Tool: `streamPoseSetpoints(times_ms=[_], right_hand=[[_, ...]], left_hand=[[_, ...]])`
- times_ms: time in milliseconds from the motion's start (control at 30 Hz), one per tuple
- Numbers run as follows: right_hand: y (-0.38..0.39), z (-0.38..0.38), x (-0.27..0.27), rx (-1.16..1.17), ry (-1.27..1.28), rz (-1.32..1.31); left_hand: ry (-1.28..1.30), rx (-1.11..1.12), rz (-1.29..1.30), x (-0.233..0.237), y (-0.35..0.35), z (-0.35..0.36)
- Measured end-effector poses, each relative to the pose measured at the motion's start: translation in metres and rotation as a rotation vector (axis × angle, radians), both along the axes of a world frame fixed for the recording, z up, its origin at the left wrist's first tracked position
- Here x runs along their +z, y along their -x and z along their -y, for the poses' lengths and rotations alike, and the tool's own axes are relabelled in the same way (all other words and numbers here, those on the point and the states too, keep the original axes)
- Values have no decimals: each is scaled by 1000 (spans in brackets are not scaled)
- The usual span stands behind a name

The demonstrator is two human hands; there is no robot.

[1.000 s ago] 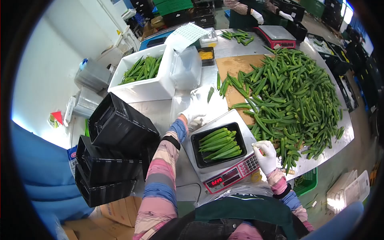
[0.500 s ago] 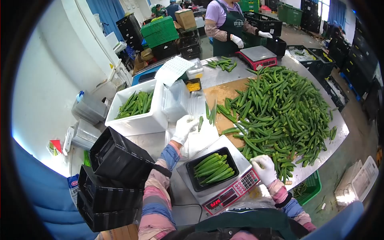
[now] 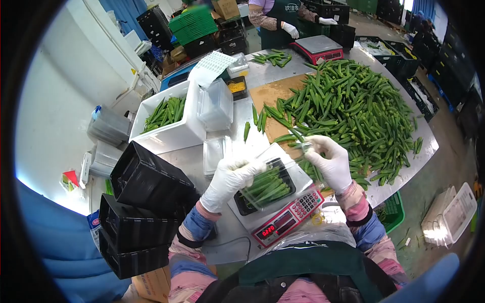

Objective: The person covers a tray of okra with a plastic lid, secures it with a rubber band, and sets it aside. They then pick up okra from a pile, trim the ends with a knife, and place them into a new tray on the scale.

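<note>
My left hand (image 3: pixel 230 181), in a white glove, pinches the left edge of a clear plastic lid (image 3: pixel 252 194). My right hand (image 3: pixel 329 160), also gloved, has its fingers closed at the lid's right side. The lid is tilted above a black tray (image 3: pixel 243 206) of okra (image 3: pixel 270 187). That tray sits on a scale (image 3: pixel 290 221) with a red front and a lit display reading 0.220. A large okra pile (image 3: pixel 353 111) lies to the right of the scale.
A white box (image 3: pixel 166 141) of okra and clear containers (image 3: pixel 215 106) stand at the left. Black trays (image 3: pixel 146 177) are stacked lower left. A second scale (image 3: pixel 318 45) is at the far edge, near a co-worker (image 3: pixel 275 22). A green basket (image 3: pixel 394 212) is below right.
Both hands have come together over the tray, with a clear lid now held between them. The camera view has shifted slightly.
</note>
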State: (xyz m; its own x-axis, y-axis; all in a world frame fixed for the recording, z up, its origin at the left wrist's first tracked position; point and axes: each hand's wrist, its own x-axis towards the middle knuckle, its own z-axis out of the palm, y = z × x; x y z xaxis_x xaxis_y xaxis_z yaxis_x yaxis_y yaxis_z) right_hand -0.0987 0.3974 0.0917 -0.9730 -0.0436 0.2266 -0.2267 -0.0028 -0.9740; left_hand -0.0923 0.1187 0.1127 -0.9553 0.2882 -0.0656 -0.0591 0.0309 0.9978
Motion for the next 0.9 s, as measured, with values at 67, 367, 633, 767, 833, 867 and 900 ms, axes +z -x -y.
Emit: streamPoseSetpoints(times_ms=[67, 367, 633, 767, 833, 867, 900], right_hand=[[-10, -4, 3, -91, 220, 93], [-75, 19, -21, 169, -87, -91], [-96, 20, -39, 401, -61, 339], [-97, 18, -47, 431, 37, 349], [-99, 16, -39, 441, 80, 354], [-99, 13, -36, 439, 48, 340], [-99, 11, -34, 434, 15, 325]], left_hand=[[-142, 128, 14, -13, 2, 1], [-757, -129, 298, -53, -50, -74], [-594, 28, 170, -72, -82, -112], [-539, 3, 99, -60, -93, -126], [-519, 13, 61, -63, -94, -126], [-549, 3, 51, -61, -95, -127], [-559, -28, 55, -60, -94, -127]])
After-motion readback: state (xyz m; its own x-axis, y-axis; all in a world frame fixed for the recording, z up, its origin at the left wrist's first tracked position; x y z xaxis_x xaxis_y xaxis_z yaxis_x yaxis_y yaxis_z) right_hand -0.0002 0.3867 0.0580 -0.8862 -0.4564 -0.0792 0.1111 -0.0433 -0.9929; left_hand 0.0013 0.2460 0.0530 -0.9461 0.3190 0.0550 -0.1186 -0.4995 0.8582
